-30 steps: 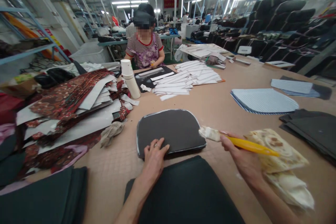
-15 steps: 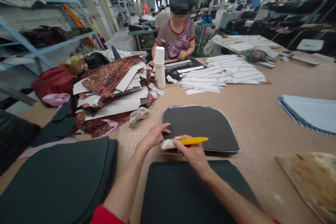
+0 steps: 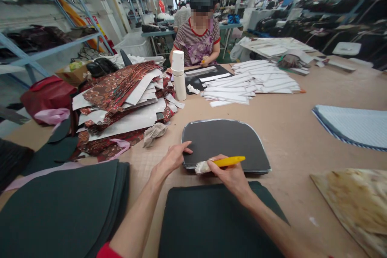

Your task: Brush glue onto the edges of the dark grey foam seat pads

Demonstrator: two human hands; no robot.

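Note:
A dark grey shaped panel (image 3: 225, 143) with a pale rim lies flat on the brown table in front of me. My left hand (image 3: 172, 159) rests at its near left corner with the fingers stretched out flat, pressing the edge. My right hand (image 3: 231, 175) is closed round a yellow-handled brush (image 3: 222, 163). The brush's whitish head touches the panel's near edge, just right of my left fingertips. A second dark panel (image 3: 211, 221) lies under my forearms, nearer to me.
A stack of dark panels (image 3: 60, 209) sits at my left. Patterned red fabric and white pieces (image 3: 121, 96) are heaped behind it. A glue-stained board (image 3: 356, 201) lies at right, striped pieces (image 3: 353, 125) beyond. Across the table a person (image 3: 198, 36) works beside white strips (image 3: 250, 84) and a white bottle (image 3: 179, 76).
My right hand carried the brush from the stained board at right across to the panel's near left edge. The view turned left. My left hand slid to the panel's corner.

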